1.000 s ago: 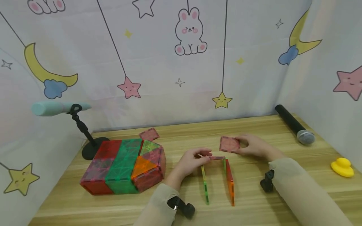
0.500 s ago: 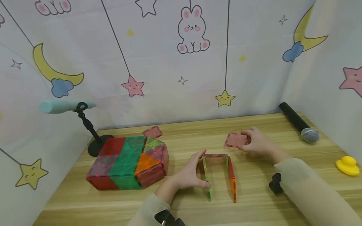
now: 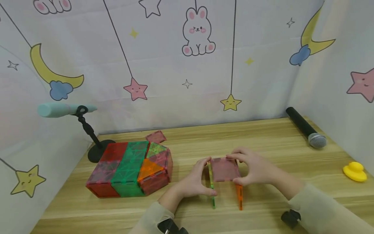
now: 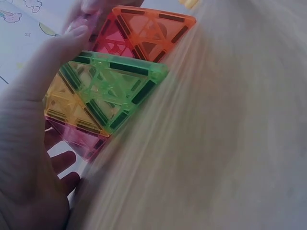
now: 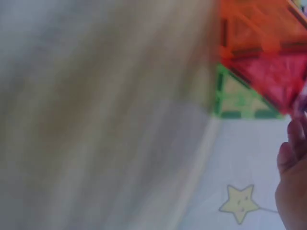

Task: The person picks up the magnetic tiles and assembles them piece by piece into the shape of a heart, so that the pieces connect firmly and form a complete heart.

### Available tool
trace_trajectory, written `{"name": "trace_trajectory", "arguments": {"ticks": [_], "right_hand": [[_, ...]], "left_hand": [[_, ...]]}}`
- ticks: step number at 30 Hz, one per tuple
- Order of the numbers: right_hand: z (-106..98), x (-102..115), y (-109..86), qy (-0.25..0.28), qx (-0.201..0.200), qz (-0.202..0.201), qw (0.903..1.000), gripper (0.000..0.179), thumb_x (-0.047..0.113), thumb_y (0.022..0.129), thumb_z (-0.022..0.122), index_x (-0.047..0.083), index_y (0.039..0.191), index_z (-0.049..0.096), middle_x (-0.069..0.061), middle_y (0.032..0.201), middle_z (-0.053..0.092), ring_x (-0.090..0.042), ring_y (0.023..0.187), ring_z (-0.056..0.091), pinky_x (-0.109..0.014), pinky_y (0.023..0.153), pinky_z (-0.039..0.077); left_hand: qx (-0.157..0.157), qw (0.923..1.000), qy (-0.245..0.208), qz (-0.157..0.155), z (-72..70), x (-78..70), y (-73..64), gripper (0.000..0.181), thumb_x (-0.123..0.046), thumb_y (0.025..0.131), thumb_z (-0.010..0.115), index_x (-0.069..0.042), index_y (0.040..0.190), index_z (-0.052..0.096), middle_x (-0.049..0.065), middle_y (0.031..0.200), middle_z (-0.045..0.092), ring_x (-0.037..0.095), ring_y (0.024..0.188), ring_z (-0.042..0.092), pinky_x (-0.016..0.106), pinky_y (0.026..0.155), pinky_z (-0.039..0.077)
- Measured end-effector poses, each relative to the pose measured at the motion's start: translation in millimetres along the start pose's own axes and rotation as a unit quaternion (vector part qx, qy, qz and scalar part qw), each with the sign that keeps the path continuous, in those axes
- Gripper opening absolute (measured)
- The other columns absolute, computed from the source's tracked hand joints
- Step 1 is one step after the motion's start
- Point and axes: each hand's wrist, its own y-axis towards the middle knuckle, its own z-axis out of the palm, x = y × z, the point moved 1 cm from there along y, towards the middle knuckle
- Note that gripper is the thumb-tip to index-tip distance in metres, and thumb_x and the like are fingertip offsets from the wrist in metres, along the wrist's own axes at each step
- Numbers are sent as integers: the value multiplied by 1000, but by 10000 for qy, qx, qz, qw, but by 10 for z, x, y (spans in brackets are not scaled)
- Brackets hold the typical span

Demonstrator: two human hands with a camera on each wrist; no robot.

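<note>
A pink square magnetic tile [image 3: 224, 169] lies flat across the far part of two upright walls, with my right hand [image 3: 255, 167] gripping its right side between thumb and fingers. The left wall holds green [image 4: 115, 84] and yellow [image 4: 72, 100] triangular tiles, plus a pink tile [image 4: 79, 139] at its far end. My left hand [image 3: 191, 182] rests beside this wall, thumb near the front and fingers spread to the far corner. Orange [image 3: 239, 196] and red [image 5: 276, 79] tiles form the right wall, with a green triangle [image 5: 242, 98] at its end. The right wrist view is mostly sleeve.
On the left stands a finished-looking block of red, green and orange tiles [image 3: 128, 172]. A loose pink tile [image 3: 156, 136] lies behind it. A black stand [image 3: 94, 151] holds a light-blue microphone [image 3: 61, 110]. A black microphone [image 3: 306, 128] and a yellow duck [image 3: 355, 171] are at the right.
My right hand has brought the pink square tile from the table behind, toward me and left, onto the walls. The left hand has shifted from the far corner to span the left wall.
</note>
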Motion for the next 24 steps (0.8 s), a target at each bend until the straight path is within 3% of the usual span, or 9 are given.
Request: {"name": "trace_trajectory", "arguments": {"ticks": [4, 7, 10, 12, 14, 16, 18, 21, 24], "right_hand": [[85, 51, -47, -154, 211, -161, 9995, 66, 38, 69, 79, 7, 124, 58, -7, 121, 51, -24, 108, 48, -45, 83, 46], [105, 74, -66, 74, 501, 154, 9986, 71, 42, 72, 78, 9, 130, 53, -7, 129, 48, -27, 115, 45, -49, 86, 44], [102, 104, -64, 272, 798, 521, 9951, 72, 44, 75, 76, 12, 134, 49, -5, 133, 46, -26, 119, 42, -50, 89, 43], [96, 115, -57, 381, 835, 615, 9939, 71, 42, 74, 77, 11, 133, 49, -6, 133, 46, -27, 119, 41, -51, 89, 42], [88, 112, -57, 380, 838, 626, 9938, 71, 41, 75, 77, 11, 133, 50, -6, 133, 46, -27, 120, 40, -51, 90, 42], [83, 103, -63, 358, 803, 586, 9944, 71, 42, 75, 76, 11, 133, 50, -7, 133, 46, -28, 120, 40, -51, 90, 42], [72, 95, -72, 357, 763, 589, 9947, 71, 42, 75, 77, 12, 132, 50, -7, 132, 47, -28, 119, 41, -51, 89, 42], [56, 83, -86, 360, 701, 645, 9948, 71, 40, 73, 78, 11, 132, 51, -7, 132, 47, -28, 119, 41, -51, 89, 42], [53, 74, -90, 355, 687, 690, 9946, 71, 39, 71, 80, 12, 131, 52, -6, 132, 48, -27, 119, 42, -51, 90, 42]], "left_hand": [[7, 9998, 185, -6, -15, -8, -33, 107, -38, 73, 79, -18, 151, 9, 0, 153, 12, 24, 139, 15, 54, 105, 24], [4, 9994, 338, -27, -93, -55, -144, 107, -40, 74, 78, -23, 152, 6, 3, 154, 9, 25, 139, 12, 56, 104, 23], [-178, 9984, 519, 162, -322, -123, -363, 100, -38, 77, 76, -25, 151, 10, 6, 154, 13, 28, 138, 16, 56, 104, 24], [-513, 9949, 773, 391, -546, -162, -557, 90, -35, 80, 74, -21, 150, 19, 6, 150, 26, 27, 134, 28, 51, 102, 30], [-986, 9840, 1282, 742, -778, -188, -771, 78, -29, 82, 73, -13, 146, 32, 5, 143, 39, 26, 127, 39, 48, 99, 36], [-1465, 9699, 1739, 867, -977, -213, -993, 67, -25, 83, 73, -7, 139, 43, 5, 134, 49, 28, 120, 46, 49, 94, 39], [-1865, 9480, 2439, 841, -1148, -219, -1178, 59, -26, 83, 73, -6, 133, 50, 5, 127, 55, 29, 116, 49, 52, 92, 38], [-2084, 9222, 3235, 388, -1359, -122, -1368, 61, -37, 81, 72, -9, 132, 52, 9, 130, 53, 35, 120, 45, 61, 94, 30], [-1970, 9006, 3863, -301, -1522, 95, -1500, 71, -50, 80, 69, -12, 136, 48, 14, 137, 46, 40, 124, 38, 65, 94, 24]]}}
